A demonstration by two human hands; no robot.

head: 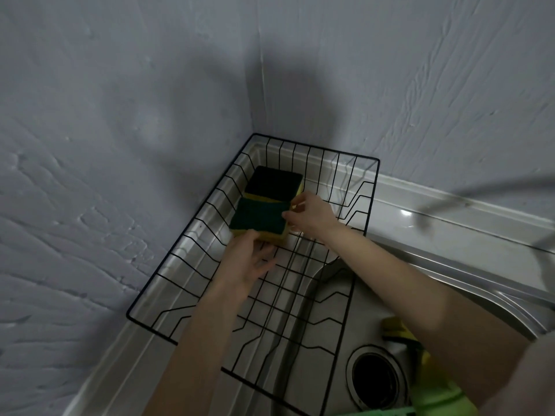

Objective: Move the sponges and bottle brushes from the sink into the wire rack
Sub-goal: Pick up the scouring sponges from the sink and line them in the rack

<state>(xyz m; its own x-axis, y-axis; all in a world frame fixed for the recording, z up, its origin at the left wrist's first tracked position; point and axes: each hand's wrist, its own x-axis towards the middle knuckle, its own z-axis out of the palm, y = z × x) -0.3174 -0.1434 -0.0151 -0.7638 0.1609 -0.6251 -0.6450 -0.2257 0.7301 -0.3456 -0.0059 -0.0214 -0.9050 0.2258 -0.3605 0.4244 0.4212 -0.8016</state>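
Note:
A black wire rack [156, 283] stands in the corner, partly over the steel sink [336, 331]. Two yellow sponges with dark green scrub tops lie in its far end: one at the back [274, 183], one nearer [259, 219]. My left hand [246, 262] touches the near sponge's front edge, fingers spread. My right hand [309, 213] pinches the same sponge's right edge with its fingertips. In the sink bowl, partly hidden under my right forearm, lie a yellow sponge [395, 328] and a light green item [438, 391].
Grey textured walls close the corner behind and left of the rack. The round drain [377, 379] opens in the sink bowl. A blurred faucet [450, 202] reaches in from the right above the white counter ledge [435, 217].

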